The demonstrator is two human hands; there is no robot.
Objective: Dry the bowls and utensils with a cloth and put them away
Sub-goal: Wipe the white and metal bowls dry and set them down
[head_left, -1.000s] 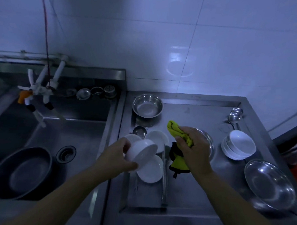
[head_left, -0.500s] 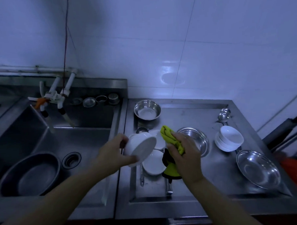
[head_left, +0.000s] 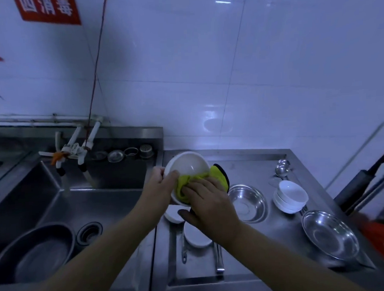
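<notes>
My left hand (head_left: 164, 184) grips the rim of a white bowl (head_left: 188, 166), tilted with its opening towards me, above the steel counter. My right hand (head_left: 208, 203) presses a yellow cloth (head_left: 185, 184) with a dark edge into the bowl's lower inside, thumb under the bowl. Below my hands lie two more white bowls (head_left: 197, 237), upside down, partly hidden. A stack of white bowls (head_left: 291, 193) stands to the right. Two ladles (head_left: 281, 169) lie behind that stack. Utensil handles (head_left: 219, 260) stick out near the counter's front.
A steel bowl (head_left: 247, 201) sits right of my hands, a wider steel bowl (head_left: 330, 235) at the right front. The sink (head_left: 97, 206) on the left holds a dark basin (head_left: 35, 253); taps (head_left: 77, 150) and strainers (head_left: 129, 151) line its back. Tiled wall behind.
The bowl has been lifted and turned with its opening towards me. My right hand has brought the cloth from beside the bowl into it. The view tilted up.
</notes>
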